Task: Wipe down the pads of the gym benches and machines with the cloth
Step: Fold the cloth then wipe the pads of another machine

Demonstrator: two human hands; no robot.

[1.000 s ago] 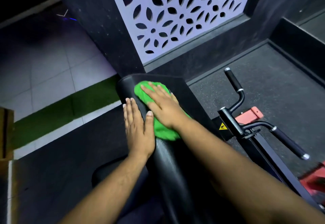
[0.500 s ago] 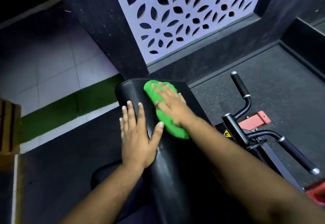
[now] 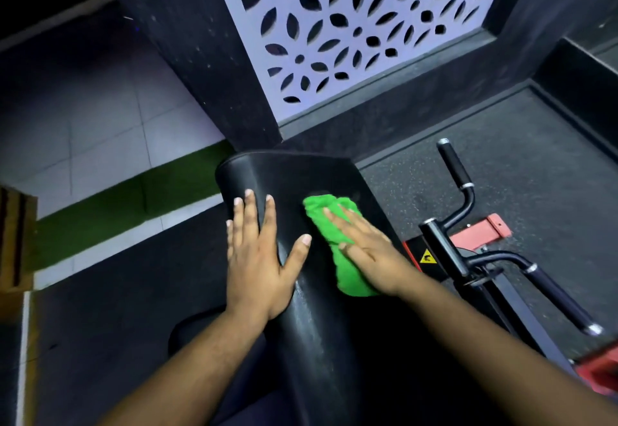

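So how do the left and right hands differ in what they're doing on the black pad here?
The left hand lies bare on the black pad, while the right hand presses the green cloth onto it. The left hand sits at the pad's left edge with its thumb spread wide; the right hand lies further right, its fingers angled up and left across the cloth. Both hands are flat, with straight fingers.

Glossy black pad (image 3: 311, 325), fuzzy green cloth (image 3: 347, 275)
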